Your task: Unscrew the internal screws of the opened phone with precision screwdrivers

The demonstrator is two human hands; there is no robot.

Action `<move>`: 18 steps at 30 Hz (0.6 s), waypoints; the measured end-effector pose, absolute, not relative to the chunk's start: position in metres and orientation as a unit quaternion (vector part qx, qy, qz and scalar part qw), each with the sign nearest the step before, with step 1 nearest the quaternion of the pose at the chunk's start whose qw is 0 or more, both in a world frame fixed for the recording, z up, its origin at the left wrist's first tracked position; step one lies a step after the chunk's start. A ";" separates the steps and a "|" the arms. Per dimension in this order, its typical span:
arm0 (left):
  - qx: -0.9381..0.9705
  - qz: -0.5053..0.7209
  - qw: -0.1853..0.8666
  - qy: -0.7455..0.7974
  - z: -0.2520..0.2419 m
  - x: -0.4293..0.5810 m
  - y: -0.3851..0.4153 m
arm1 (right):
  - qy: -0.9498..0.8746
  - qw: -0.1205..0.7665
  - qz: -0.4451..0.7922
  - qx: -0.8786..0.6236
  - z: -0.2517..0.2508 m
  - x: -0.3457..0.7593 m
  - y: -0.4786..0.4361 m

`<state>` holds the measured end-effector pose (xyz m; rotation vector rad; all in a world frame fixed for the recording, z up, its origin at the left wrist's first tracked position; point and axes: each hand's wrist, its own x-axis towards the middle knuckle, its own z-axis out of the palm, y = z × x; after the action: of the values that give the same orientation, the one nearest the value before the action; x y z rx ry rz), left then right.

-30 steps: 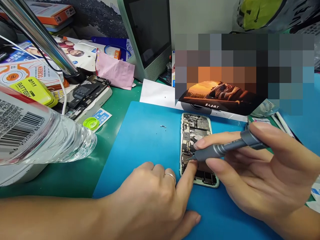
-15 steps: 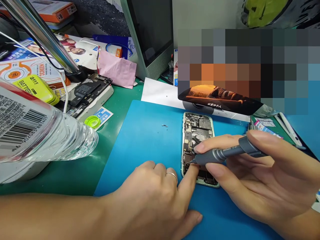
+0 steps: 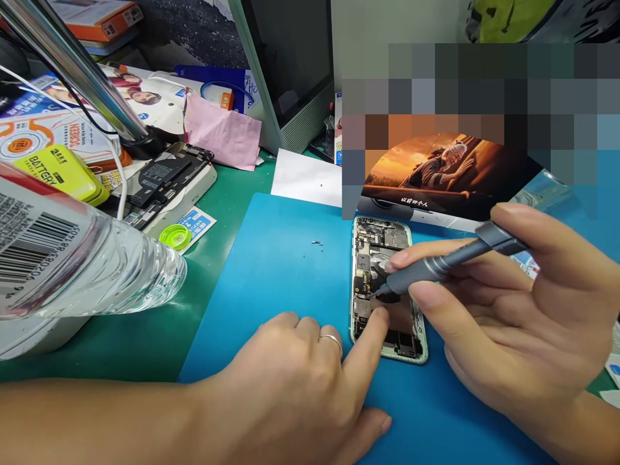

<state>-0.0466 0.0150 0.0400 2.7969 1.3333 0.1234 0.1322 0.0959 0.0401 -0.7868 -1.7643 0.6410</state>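
An opened smartphone point(image 3: 403, 324) with its inner boards bare lies lengthwise on the blue mat point(image 3: 242, 290). My right hand point(image 3: 523, 329) grips a slim grey screwdriver point(image 3: 426, 271), slanted with its tip over the left-middle part of the phone's insides. Whether the tip touches a screw is too small to tell. My left hand point(image 3: 300, 374), wearing a ring, reaches in from the left. Its index finger is stretched out with the tip on the phone's lower half, just below the screwdriver tip. The thumb is apart, the other fingers are bent, and nothing is held.
Tiny dark parts point(image 3: 317, 243) lie on the mat left of the phone. A clear bottle point(image 3: 121, 258) juts in from the left. Behind it are another opened phone point(image 3: 165, 174), a green cap point(image 3: 175, 237) and a metal pole point(image 3: 92, 71). A playing screen point(image 3: 450, 174) stands beyond the phone.
The screwdriver tip has moved up the phone, away from my left fingertip, and my right hand has shifted right with it. My left hand stays nearly in place.
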 end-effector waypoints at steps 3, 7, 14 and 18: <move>0.898 0.040 0.023 0.438 0.040 -0.046 0.015 | -0.737 0.533 0.251 -0.332 0.039 0.132 0.096; 0.898 0.042 0.021 0.437 0.040 -0.047 0.014 | -0.752 0.527 0.243 -0.312 0.039 0.134 0.099; 0.901 0.054 0.016 0.431 0.038 -0.047 0.016 | -0.751 0.527 0.223 -0.330 0.038 0.134 0.098; 0.900 0.059 0.006 0.431 0.036 -0.047 0.016 | -0.747 0.525 0.208 -0.351 0.038 0.134 0.097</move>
<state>-0.0470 0.0163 0.0360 2.8190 1.3487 0.1854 0.1338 0.0966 0.0384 -0.8403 -1.7866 0.4984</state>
